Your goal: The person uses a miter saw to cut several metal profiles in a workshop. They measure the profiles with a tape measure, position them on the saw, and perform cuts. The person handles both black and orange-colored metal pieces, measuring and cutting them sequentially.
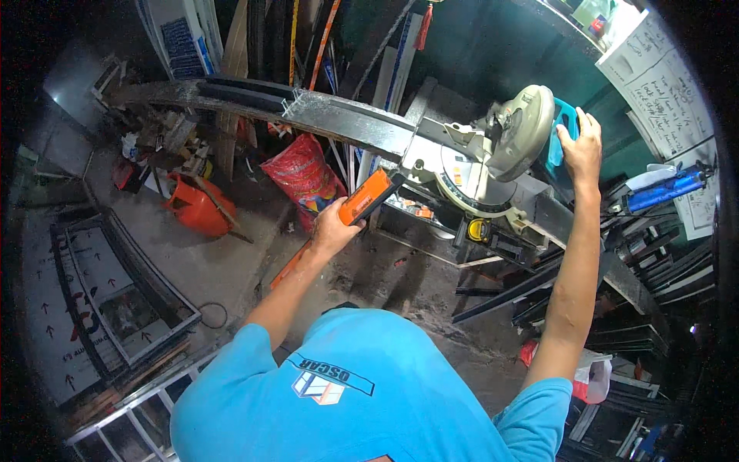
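My left hand [332, 232] is wrapped round a long bar [369, 195] with an orange face and a dark edge. The bar slants up to the right, and its far end is near the front of the miter saw's bench. My right hand [583, 146] grips the teal handle [556, 150] of the miter saw [526, 127]. The saw's round guard hides the blade. Below it sits the pale saw table [459, 171], with a curved scale along its front.
A long support rail [346, 123] runs left from the saw. A red sack [302, 173] and an orange container [198, 204] stand on the floor beneath. Frames [127, 296] lie at left, profiles are stacked at right, and a blue tool [666, 189] hangs near written sheets.
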`<move>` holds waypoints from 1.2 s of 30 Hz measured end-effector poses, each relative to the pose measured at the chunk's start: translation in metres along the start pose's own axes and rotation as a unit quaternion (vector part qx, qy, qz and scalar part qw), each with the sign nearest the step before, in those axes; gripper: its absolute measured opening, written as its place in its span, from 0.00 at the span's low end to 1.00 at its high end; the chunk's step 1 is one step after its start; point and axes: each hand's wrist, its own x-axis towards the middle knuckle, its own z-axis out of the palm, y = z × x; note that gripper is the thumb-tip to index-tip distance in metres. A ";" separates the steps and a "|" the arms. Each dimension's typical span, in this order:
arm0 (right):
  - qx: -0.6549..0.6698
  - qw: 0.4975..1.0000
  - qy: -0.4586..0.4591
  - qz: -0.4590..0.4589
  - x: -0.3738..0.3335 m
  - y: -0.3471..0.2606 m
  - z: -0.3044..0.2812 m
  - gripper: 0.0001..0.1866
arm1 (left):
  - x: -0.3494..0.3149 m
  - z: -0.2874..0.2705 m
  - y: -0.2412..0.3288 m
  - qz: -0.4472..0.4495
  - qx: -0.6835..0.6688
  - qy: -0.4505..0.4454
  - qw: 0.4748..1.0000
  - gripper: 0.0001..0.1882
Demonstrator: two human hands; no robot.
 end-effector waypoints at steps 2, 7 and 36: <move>-0.004 1.000 0.002 -0.006 0.001 0.002 0.001 0.34 | 0.002 0.001 -0.005 -0.005 -0.006 -0.010 1.000 0.34; 0.007 1.000 0.008 -0.005 0.000 0.005 0.000 0.34 | 0.007 0.005 -0.012 -0.026 -0.087 -0.045 0.995 0.33; 0.020 0.999 0.049 0.000 0.005 -0.001 -0.005 0.28 | 0.006 -0.002 -0.024 -0.276 -0.255 -0.272 0.886 0.39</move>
